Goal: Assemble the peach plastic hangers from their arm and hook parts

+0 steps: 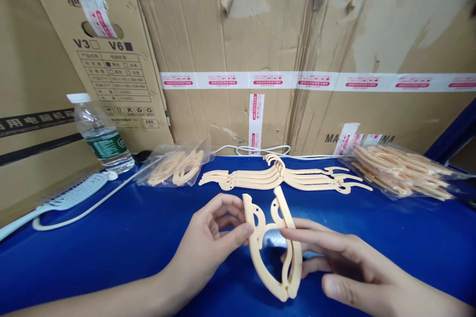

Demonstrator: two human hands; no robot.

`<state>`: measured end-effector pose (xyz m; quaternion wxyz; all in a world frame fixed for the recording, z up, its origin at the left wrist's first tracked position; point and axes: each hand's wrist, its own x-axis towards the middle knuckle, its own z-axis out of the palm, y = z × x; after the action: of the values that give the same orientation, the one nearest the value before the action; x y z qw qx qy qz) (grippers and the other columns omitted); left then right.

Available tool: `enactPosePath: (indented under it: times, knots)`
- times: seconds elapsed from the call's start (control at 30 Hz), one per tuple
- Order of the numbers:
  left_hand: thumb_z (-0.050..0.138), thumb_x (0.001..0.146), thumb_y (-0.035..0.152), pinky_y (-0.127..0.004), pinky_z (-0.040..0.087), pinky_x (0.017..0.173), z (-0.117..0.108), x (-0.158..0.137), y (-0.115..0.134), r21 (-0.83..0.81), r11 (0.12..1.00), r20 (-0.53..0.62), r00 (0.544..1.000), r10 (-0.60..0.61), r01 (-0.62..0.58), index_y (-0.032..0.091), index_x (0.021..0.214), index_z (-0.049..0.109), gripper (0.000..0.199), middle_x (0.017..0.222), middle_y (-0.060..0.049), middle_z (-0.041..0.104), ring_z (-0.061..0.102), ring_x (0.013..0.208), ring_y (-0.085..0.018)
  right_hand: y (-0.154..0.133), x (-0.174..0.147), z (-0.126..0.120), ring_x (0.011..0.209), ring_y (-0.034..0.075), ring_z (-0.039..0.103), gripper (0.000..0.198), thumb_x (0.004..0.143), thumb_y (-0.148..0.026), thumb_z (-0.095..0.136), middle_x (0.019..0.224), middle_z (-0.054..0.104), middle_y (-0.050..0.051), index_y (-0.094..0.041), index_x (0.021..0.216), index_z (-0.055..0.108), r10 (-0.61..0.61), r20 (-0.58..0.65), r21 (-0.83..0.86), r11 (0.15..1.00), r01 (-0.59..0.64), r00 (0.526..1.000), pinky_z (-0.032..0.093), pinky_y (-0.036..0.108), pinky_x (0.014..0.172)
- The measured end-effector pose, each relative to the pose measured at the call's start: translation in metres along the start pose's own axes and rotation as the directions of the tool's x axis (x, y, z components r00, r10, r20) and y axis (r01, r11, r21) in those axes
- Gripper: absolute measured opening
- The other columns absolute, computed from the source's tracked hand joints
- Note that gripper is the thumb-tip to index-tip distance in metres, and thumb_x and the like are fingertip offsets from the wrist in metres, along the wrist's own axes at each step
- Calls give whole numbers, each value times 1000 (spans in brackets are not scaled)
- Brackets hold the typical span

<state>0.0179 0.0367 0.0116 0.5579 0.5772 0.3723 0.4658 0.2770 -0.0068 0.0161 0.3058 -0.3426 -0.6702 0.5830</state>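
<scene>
A cream plastic folding hanger (268,278) is upright in front of me, its two arms folded up into a narrow V with the hook curled between them. My left hand (217,235) pinches the left arm between thumb and fingers. On the right arm, my right hand (342,255) has its index finger across the front and other fingers behind, while its thumb stays apart. Just beyond, several unfolded hangers (256,178) lie overlapping in a row on the blue table surface (148,242), hooks toward the back.
A clear bag of folded hangers (405,171) lies at the right, and a smaller bag (178,163) at the back left. Further left are a water bottle (106,141) and a pale blue hairbrush (78,193). A white cable (92,213) runs along the back, before cardboard boxes (223,34).
</scene>
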Motion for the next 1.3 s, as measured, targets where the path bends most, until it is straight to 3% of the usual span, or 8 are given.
enactPosePath:
  times: [0.2,0.33,0.43,0.6,0.73,0.87,1.07,1.3]
  knots:
    - [72,80,20,-28,55,84,3,-7,3,49,996,64,996,68,-72,20,87,65,10,95,-3,69,67,93,-19,5,-6,1,135,29,43,47,93,-33,62,158,30,1,-45,137,50,3,18,-41,999,-2,1000,43,43,108]
    - [68,83,18,-32,54,92,4,-13,0,69,997,205,978,31,-46,24,98,71,16,120,-5,62,64,108,-23,7,-7,3,133,30,46,51,93,-32,62,161,21,-1,-47,139,47,25,35,-38,999,-23,999,44,43,107]
    - [67,85,20,-32,55,92,4,-12,-3,74,997,204,979,10,-26,25,101,71,17,122,-5,60,65,107,-23,8,-5,2,135,29,43,52,93,-33,63,161,18,-2,-47,140,45,14,18,-49,999,-14,1000,42,41,108]
    - [68,84,22,-31,56,90,5,-9,-3,70,997,145,989,22,-32,24,100,71,17,119,-5,60,67,100,-21,3,-5,-1,131,29,48,55,93,-36,62,154,35,5,-40,144,42,-9,-30,-184,983,3,1000,41,44,109]
    - [63,88,22,-31,55,90,5,-11,-4,95,994,223,974,40,-63,24,100,71,14,113,-4,55,67,96,-19,-6,-8,-1,140,32,34,52,90,-36,64,152,40,6,-35,140,48,4,25,-413,911,7,1000,31,50,113]
    - [56,91,18,-33,54,93,3,-15,-3,154,983,282,958,56,-103,28,110,67,25,118,-5,52,64,105,-21,-7,-8,-3,140,32,34,55,91,-35,63,153,39,2,-39,143,44,-14,4,-532,846,13,1000,33,50,112]
    - [57,84,10,-41,39,108,-3,-14,0,498,823,310,943,124,-272,28,111,61,32,128,-5,59,54,121,-24,3,-5,-3,142,31,28,62,93,-36,59,157,29,0,-39,150,32,-45,-28,-702,712,12,999,29,50,113]
    - [56,80,7,-42,38,105,-2,-15,-4,597,753,353,933,64,-278,26,101,54,28,136,-7,55,51,126,-26,3,0,1,143,31,25,66,95,-40,54,158,26,4,-31,153,25,-48,-27,-771,637,10,998,29,52,114]
